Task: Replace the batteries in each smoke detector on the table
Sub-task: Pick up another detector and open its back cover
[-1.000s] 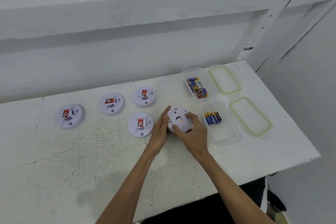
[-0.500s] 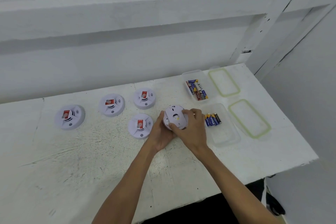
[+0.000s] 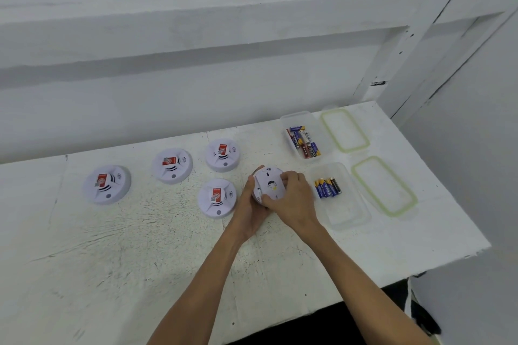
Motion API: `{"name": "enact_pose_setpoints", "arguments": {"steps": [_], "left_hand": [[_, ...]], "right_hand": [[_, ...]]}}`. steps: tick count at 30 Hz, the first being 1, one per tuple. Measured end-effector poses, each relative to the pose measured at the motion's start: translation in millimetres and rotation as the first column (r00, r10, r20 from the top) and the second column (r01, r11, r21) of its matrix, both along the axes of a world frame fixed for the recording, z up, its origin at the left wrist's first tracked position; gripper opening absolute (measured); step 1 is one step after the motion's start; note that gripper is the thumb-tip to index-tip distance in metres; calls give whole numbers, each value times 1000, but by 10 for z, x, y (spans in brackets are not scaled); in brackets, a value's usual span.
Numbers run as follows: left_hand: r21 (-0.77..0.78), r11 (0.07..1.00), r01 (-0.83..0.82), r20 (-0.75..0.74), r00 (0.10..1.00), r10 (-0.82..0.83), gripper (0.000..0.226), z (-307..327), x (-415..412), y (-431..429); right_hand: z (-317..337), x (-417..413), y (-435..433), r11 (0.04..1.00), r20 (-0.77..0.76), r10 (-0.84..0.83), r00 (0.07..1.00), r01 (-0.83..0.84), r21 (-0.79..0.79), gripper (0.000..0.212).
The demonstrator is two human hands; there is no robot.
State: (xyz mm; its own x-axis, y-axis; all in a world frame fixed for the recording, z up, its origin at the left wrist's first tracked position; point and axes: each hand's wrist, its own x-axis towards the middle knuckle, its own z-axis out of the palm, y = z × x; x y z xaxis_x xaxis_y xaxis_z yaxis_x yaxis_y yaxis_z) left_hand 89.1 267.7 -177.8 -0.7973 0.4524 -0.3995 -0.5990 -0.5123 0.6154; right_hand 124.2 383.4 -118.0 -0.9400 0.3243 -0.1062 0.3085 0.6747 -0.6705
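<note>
Both of my hands hold one white smoke detector (image 3: 267, 183) tilted up, its back facing me. My left hand (image 3: 248, 210) cups it from below and the left. My right hand (image 3: 294, 200) grips its right rim with fingers over the top. Several other white detectors with red stickers lie face up on the white table (image 3: 140, 255): one at the far left (image 3: 106, 184), one behind it (image 3: 171, 165), one further right (image 3: 222, 154) and one just left of my hands (image 3: 217, 198). A clear tub (image 3: 340, 218) right of my hands holds blue batteries (image 3: 327, 187).
A second clear tub (image 3: 297, 117) at the back holds mixed batteries (image 3: 304, 141). Two green-rimmed lids lie to the right, one at the back (image 3: 344, 130) and one nearer (image 3: 384, 185). The table's right edge drops off near the lids. A white wall rises behind.
The detector has been lifted and turned in my hands so its back faces me more. My left hand has closed around it from below; my right fingers shifted over its rim.
</note>
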Motion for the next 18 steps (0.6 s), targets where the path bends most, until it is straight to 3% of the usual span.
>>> {"name": "enact_pose_setpoints", "arguments": {"steps": [18], "left_hand": [[16, 999, 30, 11, 999, -30, 70, -26, 31, -17]], "right_hand": [[-62, -9, 56, 990, -49, 120, 992, -116, 75, 68]]}}
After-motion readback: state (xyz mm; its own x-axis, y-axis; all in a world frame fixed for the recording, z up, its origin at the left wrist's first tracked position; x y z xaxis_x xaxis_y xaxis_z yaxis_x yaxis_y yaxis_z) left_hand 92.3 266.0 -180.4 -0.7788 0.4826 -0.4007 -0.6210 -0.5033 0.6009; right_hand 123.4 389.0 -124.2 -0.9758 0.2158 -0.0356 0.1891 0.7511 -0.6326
